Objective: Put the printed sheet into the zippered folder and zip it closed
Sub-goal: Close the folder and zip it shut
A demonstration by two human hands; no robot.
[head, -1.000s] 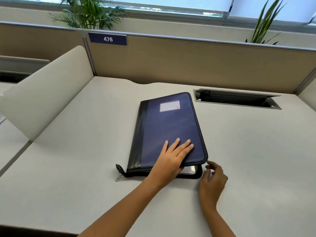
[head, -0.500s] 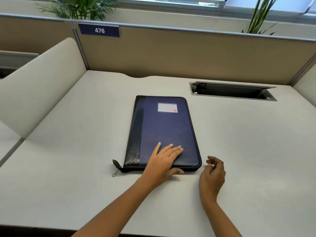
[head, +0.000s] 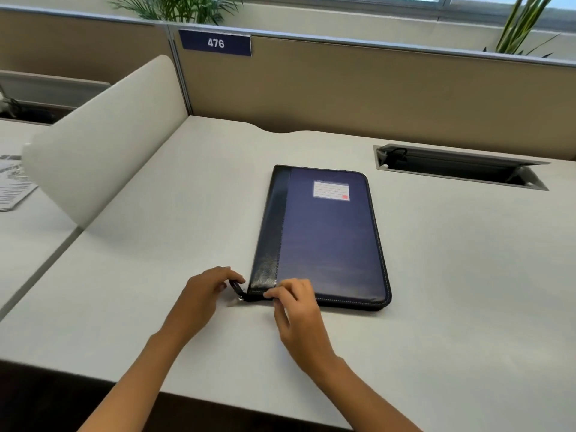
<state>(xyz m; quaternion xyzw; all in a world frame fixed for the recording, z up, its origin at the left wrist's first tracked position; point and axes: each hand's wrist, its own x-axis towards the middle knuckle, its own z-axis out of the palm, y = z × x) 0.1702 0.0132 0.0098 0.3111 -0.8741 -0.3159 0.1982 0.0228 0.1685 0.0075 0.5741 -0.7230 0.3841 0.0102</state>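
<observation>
A dark blue zippered folder (head: 327,238) with a black spine strip and a white label lies flat and closed on the desk (head: 467,275). No printed sheet shows. At the folder's near left corner, my left hand (head: 202,294) pinches the black zipper tail (head: 238,289) that sticks out there. My right hand (head: 296,310) rests its fingertips on the folder's near edge just right of that corner, where the zipper pull seems to sit, hidden under the fingers.
A curved white divider (head: 103,145) stands on the left, with papers (head: 12,188) beyond it. A tan partition with a "476" sign (head: 215,43) closes the back. An open cable slot (head: 461,166) sits at the back right.
My left hand has left the folder's cover and gone to the zipper tail at the near left corner. My right hand has crossed from the near right corner to the near edge beside it.
</observation>
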